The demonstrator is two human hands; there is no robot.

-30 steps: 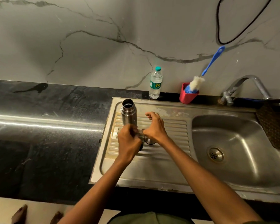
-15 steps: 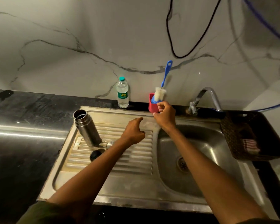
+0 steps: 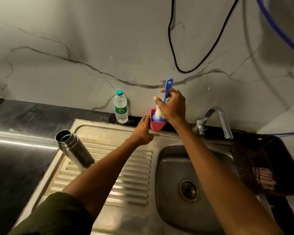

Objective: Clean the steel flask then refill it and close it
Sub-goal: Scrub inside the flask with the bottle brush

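Right hand [image 3: 172,107] grips blue brush [image 3: 168,89]; left hand [image 3: 142,131] flat, fingers straight; steel drainboard [image 3: 122,175], marble wall [image 3: 75,39].

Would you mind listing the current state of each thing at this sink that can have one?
Steel flask: lid off, standing on the drainboard.
Water bottle: capped, upright.
Bottle brush: handle gripped by right hand, head in the red holder.
Left hand: fingers straight, beside the holder.
Tap: no water seen running.
Sink basin: nothing in it.
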